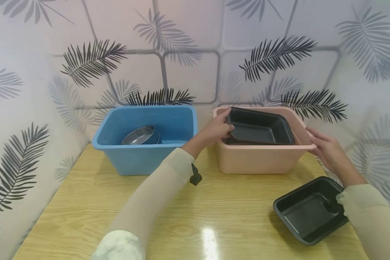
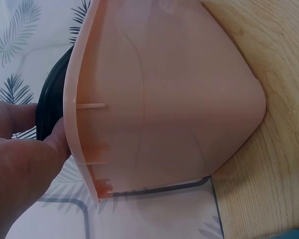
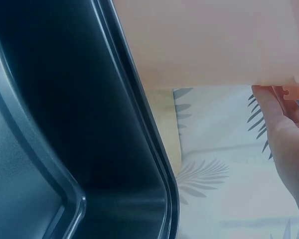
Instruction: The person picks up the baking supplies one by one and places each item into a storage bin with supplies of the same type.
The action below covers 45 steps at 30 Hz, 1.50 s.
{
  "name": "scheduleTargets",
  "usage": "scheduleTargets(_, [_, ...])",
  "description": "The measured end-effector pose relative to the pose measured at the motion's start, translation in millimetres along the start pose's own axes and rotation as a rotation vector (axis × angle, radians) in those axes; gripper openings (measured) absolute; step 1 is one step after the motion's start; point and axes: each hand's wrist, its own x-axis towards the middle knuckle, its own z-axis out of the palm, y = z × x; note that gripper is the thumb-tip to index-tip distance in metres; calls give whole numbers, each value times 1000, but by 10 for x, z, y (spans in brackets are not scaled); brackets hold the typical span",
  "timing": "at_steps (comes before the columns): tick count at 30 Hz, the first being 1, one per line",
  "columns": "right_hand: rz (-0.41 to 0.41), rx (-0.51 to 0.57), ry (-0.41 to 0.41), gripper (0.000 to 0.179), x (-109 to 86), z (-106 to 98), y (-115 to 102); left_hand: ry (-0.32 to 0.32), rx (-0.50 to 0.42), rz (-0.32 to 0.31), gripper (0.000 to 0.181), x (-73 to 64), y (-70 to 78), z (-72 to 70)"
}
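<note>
A black oblong pan (image 1: 256, 131) is held by the left hand (image 1: 217, 128) at its left end, inside the pink tub (image 1: 256, 159). The end wall of the pan is pinched between the thumb and the fingers, and in the left wrist view this end is seen standing above the tub's rim. The right end of the same tub is gripped at the rim by the right hand (image 1: 328, 148), with its fingers set on the edge; how far they are curled under the rim cannot be told.

A second black pan (image 1: 307, 209) is set on the table (image 1: 214, 206) at the right, in front of the pink tub and apart from it. Part of this pan is covered by the right sleeve (image 1: 367, 216). To the left of the pink tub, a blue tub (image 1: 139, 160) is placed on the table, and in it a round metal pan (image 1: 139, 135) is seen tilted. A small dark block (image 1: 195, 177) is seen beside the left sleeve (image 1: 156, 191). The table is backed by a pale leaf-patterned covering (image 1: 188, 79).
</note>
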Motion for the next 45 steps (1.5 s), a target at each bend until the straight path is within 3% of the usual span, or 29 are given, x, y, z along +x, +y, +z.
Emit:
scheduleTargets(5, [7,2,-1,67,0,14,-10,-22,-45,36,77,84,-20,29])
scheduleTargets(8, [11,-11,-1,67,3,23,-18,-14,-20,36,77,131,-22,36])
scheduleTargets(19, [8,38,-9,67,15,8,-29,-16,285,24,78,293,44,72])
scheduleTargets(26, [-8,31,1,66,17,16,-31,-29,340,-16,79,334,59,74])
scheduleTargets(30, [-19,35,11,66,12,7,-26,-33,311,-14,78,342,63,85])
scheduleTargets(36, [-16,49,10,66,-1,18,-5,-25,143,-55,78,355,46,82])
scheduleTargets(40, [17,-25,37,67,0,37,0,-16,44,-76,77,374,24,79])
scheduleTargets(45, [13,-38,39,68,-2,30,3,-39,51,-107,78,382,24,90])
